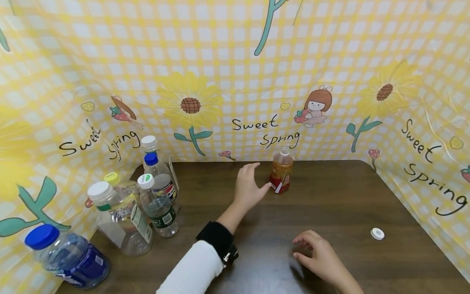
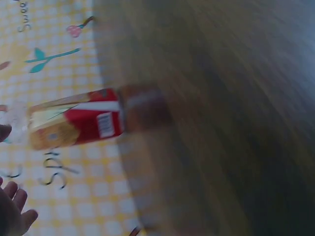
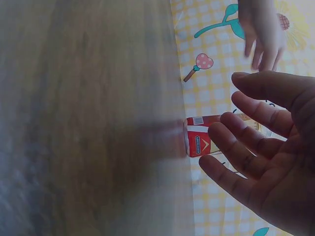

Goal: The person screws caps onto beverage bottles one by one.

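A small bottle with a red and orange label (image 1: 282, 173) stands upright near the far edge of the table, its clear neck without a cap. My left hand (image 1: 249, 188) is just left of it, thumb and fingers spread apart and nothing held; the thumb tip comes right up to the label in the head view. Lower and to the right, my right hand (image 1: 318, 255) hovers over the table with loosely bent fingers and holds nothing. Its palm (image 3: 280, 167) overlaps the bottle (image 3: 201, 140) in the right wrist view. A white cap (image 1: 377, 233) lies on the table to the right.
Several capped clear bottles stand grouped at the left, among them a blue-lidded one (image 1: 75, 259), a large white-capped one (image 1: 125, 226) and one with a green label (image 1: 161, 214). A yellow checked cloth (image 1: 235, 81) hangs behind the brown table (image 1: 330, 196).
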Demonstrator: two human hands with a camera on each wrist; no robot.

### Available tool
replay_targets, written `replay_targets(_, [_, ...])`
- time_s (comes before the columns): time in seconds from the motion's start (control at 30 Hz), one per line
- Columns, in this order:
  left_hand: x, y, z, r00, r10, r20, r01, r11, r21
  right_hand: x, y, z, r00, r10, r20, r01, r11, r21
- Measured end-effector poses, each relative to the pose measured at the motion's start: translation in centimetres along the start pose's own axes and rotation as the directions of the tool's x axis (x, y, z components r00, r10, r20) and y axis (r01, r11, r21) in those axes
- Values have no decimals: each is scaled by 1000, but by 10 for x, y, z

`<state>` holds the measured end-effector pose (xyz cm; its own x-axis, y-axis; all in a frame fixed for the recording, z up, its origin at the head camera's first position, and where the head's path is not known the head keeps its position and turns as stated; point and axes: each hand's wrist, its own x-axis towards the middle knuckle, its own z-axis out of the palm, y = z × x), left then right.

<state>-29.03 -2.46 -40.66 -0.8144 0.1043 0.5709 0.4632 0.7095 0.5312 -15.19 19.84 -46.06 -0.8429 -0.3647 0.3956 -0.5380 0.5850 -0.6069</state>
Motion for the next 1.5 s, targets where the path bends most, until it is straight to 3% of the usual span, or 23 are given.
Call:
replay_targets(0.13, [15, 0, 25, 989, -128, 79, 133, 989, -62, 3, 1, -2, 1000, -18, -25, 17, 1000, -11])
replay_targets(0.27, [27, -3, 45, 965, -233, 124, 242, 968, -68, 4, 2, -2, 999, -14, -29, 13, 1000, -10])
replay_targets(0.47, [35, -4, 64, 934, -311, 176, 326, 943, -65, 4, 5, -1, 999, 2, -34, -3, 1000, -14])
replay_targets(0.8, [52, 5, 76, 929, -322, 181, 347, 929, -128, 4, 5, -4, 997, 1, -82, -3, 1000, -21])
replay_targets(1.0, [54, 9, 82, 927, -313, 206, 351, 917, -191, 3, 6, -6, 997, 26, -74, -27, 1000, -14])
replay_targets(1.23, [54, 9, 82, 948, -276, 156, 304, 930, -205, 2, 6, -6, 998, 24, -66, -25, 1000, -8])
replay_targets(1.5, [47, 11, 81, 950, -289, 118, 306, 937, -166, 1, 7, -7, 998, 21, -66, -21, 1000, -1])
